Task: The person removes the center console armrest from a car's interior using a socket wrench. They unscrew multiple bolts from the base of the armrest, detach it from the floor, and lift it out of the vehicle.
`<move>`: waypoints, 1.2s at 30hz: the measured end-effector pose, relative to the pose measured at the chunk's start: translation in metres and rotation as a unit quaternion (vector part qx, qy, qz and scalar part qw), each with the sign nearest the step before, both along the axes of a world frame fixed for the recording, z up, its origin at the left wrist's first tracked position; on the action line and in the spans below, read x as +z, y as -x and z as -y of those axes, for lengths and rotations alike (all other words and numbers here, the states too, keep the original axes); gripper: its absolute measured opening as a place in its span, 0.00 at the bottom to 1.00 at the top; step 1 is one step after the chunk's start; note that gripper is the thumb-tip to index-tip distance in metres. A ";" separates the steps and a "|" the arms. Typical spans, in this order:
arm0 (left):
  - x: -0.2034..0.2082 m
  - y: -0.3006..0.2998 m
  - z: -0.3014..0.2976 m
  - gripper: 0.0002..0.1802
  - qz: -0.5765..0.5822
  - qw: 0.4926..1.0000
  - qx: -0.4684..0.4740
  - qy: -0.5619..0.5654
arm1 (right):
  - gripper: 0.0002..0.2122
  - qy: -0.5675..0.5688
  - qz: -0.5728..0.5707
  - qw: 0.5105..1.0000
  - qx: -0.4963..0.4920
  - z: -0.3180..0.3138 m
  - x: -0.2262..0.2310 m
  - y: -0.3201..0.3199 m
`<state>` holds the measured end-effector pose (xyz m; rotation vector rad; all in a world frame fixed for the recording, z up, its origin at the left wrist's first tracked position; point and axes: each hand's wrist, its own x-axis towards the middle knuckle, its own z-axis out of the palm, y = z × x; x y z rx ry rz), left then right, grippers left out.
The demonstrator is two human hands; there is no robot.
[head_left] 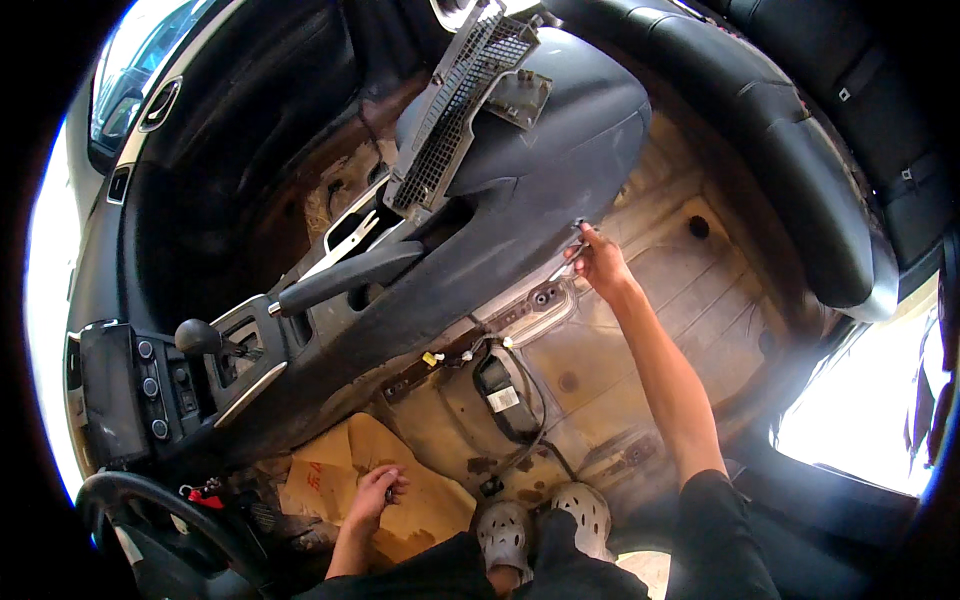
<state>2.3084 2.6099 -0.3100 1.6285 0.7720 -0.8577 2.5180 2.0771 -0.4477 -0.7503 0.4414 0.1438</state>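
My right hand point(600, 262) reaches to the lower side of the black centre console point(500, 235). Its fingers are closed round a slim metal hand tool point(566, 264), whose exact kind I cannot make out. The fingertips are at the console's side panel, close to its rear. Below them a metal bracket with a bolt hole point(543, 297) shows on the floor. My left hand point(378, 495) hovers above a sheet of brown paper point(425, 470), fingers curled. A small dark thing may be in it, but the fingers hide it.
A dusty mesh-like plastic trim panel point(440, 150) leans on the console, beside the handbrake lever point(350, 278). The gear lever point(200, 337) and steering wheel point(150, 490) are at left. A yellow connector point(430, 358) and cables lie on the bare floor point(640, 350). The rear seat point(790, 160) is at right.
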 end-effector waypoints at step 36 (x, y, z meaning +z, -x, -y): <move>0.013 -0.005 0.005 0.15 -0.009 1.000 -0.007 0.005 | 0.12 0.787 -0.016 0.612 -0.074 -0.029 0.000 0.022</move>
